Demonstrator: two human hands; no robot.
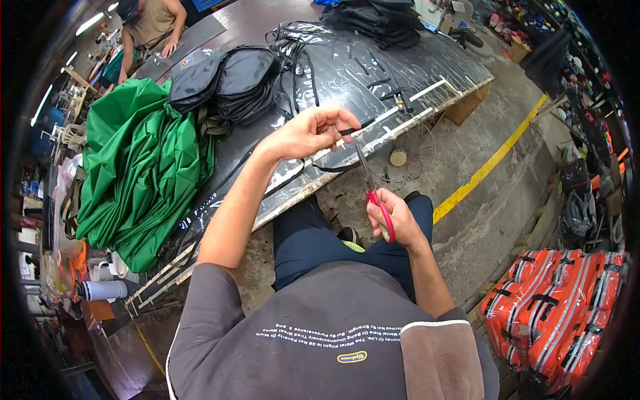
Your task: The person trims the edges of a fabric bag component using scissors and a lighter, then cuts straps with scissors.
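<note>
Above the table's near edge, my left hand (319, 132) pinches a narrow black strap (346, 132) between thumb and fingers. A length of black strap (333, 169) hangs in a loop below that hand, over the table edge. My right hand (398, 219) grips a pair of scissors (379, 208) by the red handles. The metal blades point up and away from me, with their tips close to the strap at my left fingertips. Whether the blades touch the strap I cannot tell.
A dark plastic-covered table (333, 73) holds a heap of green fabric (133, 173), stacked black bags (247, 80) and more black bags (373, 20) at the back. Another person (157, 27) works at far left. Orange wrapped bags (560, 307) lie on the floor at right.
</note>
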